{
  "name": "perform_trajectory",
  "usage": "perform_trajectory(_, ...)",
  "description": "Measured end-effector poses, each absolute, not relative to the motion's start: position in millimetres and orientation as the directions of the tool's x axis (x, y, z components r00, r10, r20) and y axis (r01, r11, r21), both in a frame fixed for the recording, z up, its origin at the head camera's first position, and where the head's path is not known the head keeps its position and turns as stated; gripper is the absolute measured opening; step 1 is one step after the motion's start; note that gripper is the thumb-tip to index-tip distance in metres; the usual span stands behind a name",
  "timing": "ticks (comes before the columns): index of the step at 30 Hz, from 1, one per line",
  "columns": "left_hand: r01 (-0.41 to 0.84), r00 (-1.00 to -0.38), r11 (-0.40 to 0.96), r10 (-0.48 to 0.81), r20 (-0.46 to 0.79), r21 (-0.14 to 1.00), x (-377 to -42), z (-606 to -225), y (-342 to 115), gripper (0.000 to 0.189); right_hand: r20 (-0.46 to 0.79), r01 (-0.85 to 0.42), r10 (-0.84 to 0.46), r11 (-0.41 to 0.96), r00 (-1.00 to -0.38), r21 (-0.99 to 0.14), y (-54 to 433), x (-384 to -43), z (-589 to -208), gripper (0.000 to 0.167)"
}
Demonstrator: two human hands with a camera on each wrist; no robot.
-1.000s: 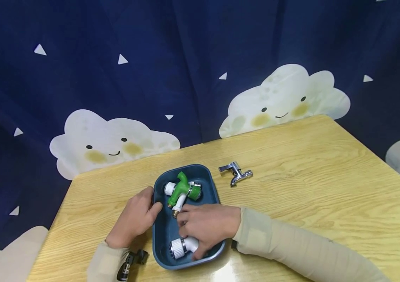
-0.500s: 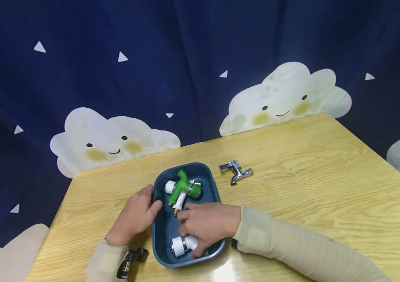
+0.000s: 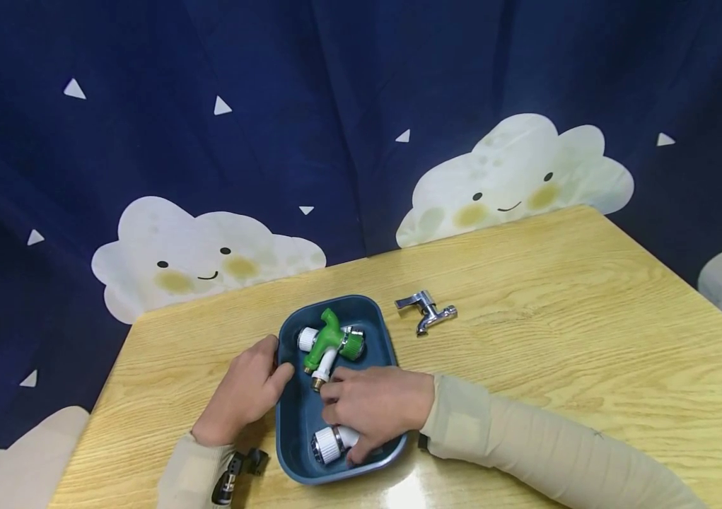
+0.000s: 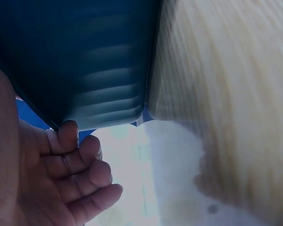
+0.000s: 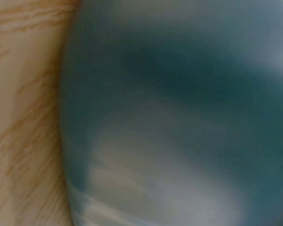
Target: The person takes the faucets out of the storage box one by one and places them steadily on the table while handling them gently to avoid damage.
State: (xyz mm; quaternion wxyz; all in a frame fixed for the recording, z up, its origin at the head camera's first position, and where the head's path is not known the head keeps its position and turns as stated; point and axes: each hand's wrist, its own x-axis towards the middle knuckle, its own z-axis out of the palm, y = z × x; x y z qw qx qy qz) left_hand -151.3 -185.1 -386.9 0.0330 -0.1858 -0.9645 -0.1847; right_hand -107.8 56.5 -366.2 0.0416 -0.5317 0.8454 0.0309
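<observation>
A dark blue plastic bin (image 3: 300, 463) stands on the table. My left hand (image 3: 249, 385) holds its left rim, thumb over the edge; in the left wrist view the curled fingers (image 4: 68, 134) lie along the outer wall. Inside the near part of the bin, my right hand (image 3: 376, 406) grips a white plastic tap (image 3: 329, 445) with a ribbed knob, fingers and thumb around its body, hiding most of it. At the bin's far end lie a green tap (image 3: 329, 336) and another white tap (image 3: 324, 364) with a brass-coloured end. The right wrist view shows only the bin's blurred wall (image 5: 203, 103).
A chrome tap (image 3: 426, 311) lies on the wooden table (image 3: 564, 318), right of the bin's far corner. Behind the table's back edge hangs a navy curtain (image 3: 361, 106) with white clouds. Black wrist gear (image 3: 240, 470) sits on the left sleeve.
The white tap under my right hand has shifted slightly to the right and turned a little, its knob farther from the left wall. Both hands stay nearly in place.
</observation>
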Motion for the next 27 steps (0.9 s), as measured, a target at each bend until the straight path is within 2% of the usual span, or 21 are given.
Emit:
perform_trajectory(8,0.376,-0.927,0.863,0.349,0.138,0.338,-151.4,-386.3,-184.9,0.012,-0.098,-0.9,-0.896,0.436,-0.433,-0.011,55.5,-106.8,-366.4,0.045)
perform_trajectory(27,0.373,-0.928,0.862,0.348,0.135,0.343,-150.7,-386.2,-185.0,0.012,-0.099,-0.903,-0.899,0.429,-0.427,-0.007,56.7,-107.4,-366.4,0.043)
